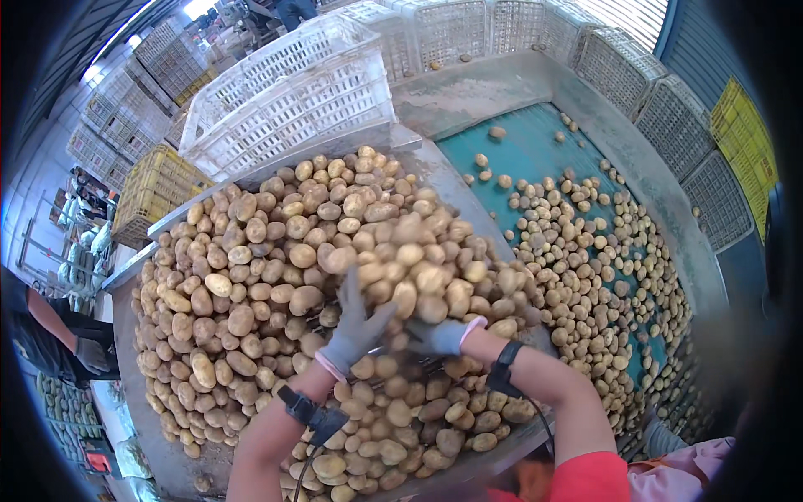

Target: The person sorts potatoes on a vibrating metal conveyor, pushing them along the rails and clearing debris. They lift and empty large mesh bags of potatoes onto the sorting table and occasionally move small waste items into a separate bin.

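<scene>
A big heap of brown potatoes (242,318) fills the metal sorting table in front of me. My left hand (358,322), in a grey glove, reaches into it with thumb and fingers spread against the potatoes, grasping none. Beside it, my right hand (439,336), also gloved, lies low among the potatoes. Its fingers look stretched toward the left hand, though their tips are blurred and partly covered. Just beyond both hands, several potatoes (418,280) are smeared by motion. Dark straps with cables circle both my wrists.
On the right, a green conveyor belt (477,138) carries more potatoes between metal walls. White plastic crates (293,109) stand behind the heap, and yellow crates (155,188) at the left. A co-worker's gloved hand (92,356) shows far left; another person's sleeve (682,473) is at lower right.
</scene>
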A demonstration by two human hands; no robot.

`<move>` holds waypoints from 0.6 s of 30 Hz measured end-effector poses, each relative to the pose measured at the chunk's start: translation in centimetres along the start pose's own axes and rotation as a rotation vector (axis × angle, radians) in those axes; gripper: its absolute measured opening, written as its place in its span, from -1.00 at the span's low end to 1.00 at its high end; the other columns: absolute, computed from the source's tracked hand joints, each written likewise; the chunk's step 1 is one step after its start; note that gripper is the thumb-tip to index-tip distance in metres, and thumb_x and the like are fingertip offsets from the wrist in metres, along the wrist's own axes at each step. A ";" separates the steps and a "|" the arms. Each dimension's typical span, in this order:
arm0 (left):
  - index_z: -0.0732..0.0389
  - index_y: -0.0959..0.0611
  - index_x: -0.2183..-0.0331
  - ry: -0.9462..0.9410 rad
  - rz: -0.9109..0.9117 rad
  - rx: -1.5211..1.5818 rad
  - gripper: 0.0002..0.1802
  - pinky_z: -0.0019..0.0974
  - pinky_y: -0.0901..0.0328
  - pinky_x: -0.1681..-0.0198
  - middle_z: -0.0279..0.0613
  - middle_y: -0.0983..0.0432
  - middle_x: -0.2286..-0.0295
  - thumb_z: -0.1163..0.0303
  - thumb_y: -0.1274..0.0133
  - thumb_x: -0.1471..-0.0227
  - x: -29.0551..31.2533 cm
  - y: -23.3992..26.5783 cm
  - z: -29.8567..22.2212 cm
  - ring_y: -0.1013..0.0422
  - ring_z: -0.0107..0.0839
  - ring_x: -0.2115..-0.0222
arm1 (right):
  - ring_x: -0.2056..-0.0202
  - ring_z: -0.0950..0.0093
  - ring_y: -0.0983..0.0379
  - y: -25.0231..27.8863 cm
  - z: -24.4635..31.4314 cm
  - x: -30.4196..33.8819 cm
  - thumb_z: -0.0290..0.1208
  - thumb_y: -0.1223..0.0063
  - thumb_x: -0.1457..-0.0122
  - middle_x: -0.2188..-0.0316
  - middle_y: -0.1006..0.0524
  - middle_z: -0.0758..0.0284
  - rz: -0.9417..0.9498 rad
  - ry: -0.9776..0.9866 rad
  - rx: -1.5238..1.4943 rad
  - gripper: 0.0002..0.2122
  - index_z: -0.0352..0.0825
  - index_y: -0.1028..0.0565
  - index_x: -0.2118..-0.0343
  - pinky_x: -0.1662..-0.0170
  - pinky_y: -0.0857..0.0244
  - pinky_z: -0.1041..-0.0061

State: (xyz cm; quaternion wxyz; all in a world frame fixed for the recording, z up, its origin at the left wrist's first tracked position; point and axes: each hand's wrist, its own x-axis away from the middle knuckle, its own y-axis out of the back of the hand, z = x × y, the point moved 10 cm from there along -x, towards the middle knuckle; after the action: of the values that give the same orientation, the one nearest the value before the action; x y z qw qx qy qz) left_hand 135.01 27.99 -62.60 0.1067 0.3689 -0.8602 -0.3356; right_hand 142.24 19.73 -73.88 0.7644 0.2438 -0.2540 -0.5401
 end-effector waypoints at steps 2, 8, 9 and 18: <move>0.30 0.18 -0.35 0.004 0.107 0.192 0.10 -0.10 -0.12 -0.25 0.23 0.07 -0.29 0.18 -0.20 -0.10 -1.9 0.3 -2.0 -0.10 -0.07 -0.23 | 0.16 0.14 -0.55 2.7 -1.9 -0.2 -0.09 0.05 -0.22 0.18 -0.60 0.05 0.146 -0.126 -0.057 -0.59 -0.39 -0.54 0.15 0.04 -0.40 0.24; 0.27 -0.12 -0.31 0.008 0.112 0.201 -0.15 -0.34 -0.38 0.02 0.00 -0.24 -0.16 0.51 -0.16 -0.08 3.5 8.3 -6.3 -0.42 -0.34 0.01 | -0.06 0.04 -0.39 14.5 -9.4 -2.7 -0.35 -0.05 -0.12 -0.03 -0.47 0.00 -0.512 -0.582 -0.027 -0.54 -0.31 -0.37 -0.11 -0.13 -0.29 0.18; 0.29 -0.20 -0.29 -0.015 0.102 0.089 -0.21 -0.34 -0.37 0.01 -0.04 -0.29 -0.12 0.56 -0.14 -0.08 5.8 10.7 -6.4 -0.41 -0.35 0.02 | -0.13 0.07 -0.34 16.9 -8.8 -1.8 -0.32 -0.05 -0.12 -0.10 -0.42 0.03 -0.787 -0.566 0.118 -0.52 -0.31 -0.38 -0.13 -0.18 -0.24 0.21; 0.36 -0.19 -0.28 0.666 -0.109 0.052 -0.16 -0.29 -0.30 -0.11 0.04 -0.36 -0.10 0.53 -0.19 -0.01 30.5 22.2 3.4 -0.34 -0.25 -0.11 | -0.06 0.02 -0.38 6.0 7.8 -3.8 -0.35 0.03 -0.21 -0.06 -0.42 0.02 -0.133 0.013 -0.107 -0.54 -0.23 -0.31 -0.19 -0.10 -0.29 0.22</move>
State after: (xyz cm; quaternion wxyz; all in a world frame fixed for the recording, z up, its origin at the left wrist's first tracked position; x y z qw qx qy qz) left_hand 99.60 19.28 -52.55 0.3543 0.5061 -0.7655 -0.1800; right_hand 140.25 24.36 -64.59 0.7404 0.2225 -0.2030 -0.6009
